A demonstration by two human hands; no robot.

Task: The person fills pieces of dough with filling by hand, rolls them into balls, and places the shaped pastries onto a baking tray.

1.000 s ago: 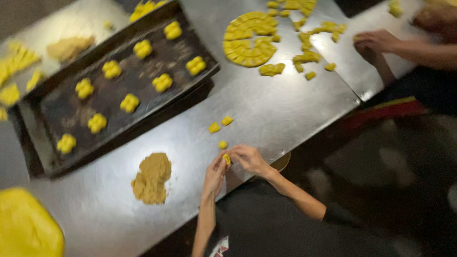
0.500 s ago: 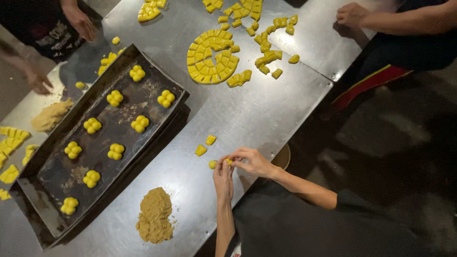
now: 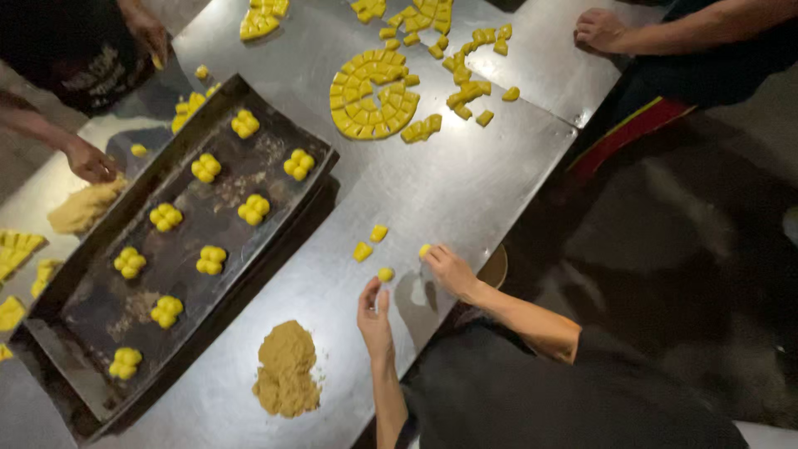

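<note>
The person works at a steel table [image 3: 465,191], shaping small yellow dough pieces. The right hand [image 3: 449,268] rests on the table with its fingertips pinched on one dough piece [image 3: 425,249], while the left hand [image 3: 374,314] hovers just below a second piece [image 3: 386,273], fingers loosely curled and holding nothing that shows. The hands are apart, with that second piece near the gap between them. Two more pieces [image 3: 370,242] lie a little farther up the table. To the left sits a dark tray [image 3: 274,141] bearing clustered dough balls [image 3: 207,168], and near the table's edge lies a mound of brown filling [image 3: 285,378]. A scored yellow disc [image 3: 374,93] lies farther off, and other people's hands work at the far ends. The step in hand looks like gathering loose pieces. The next move seems to call for a light pinch, so the soft dough keeps its shape.
</note>
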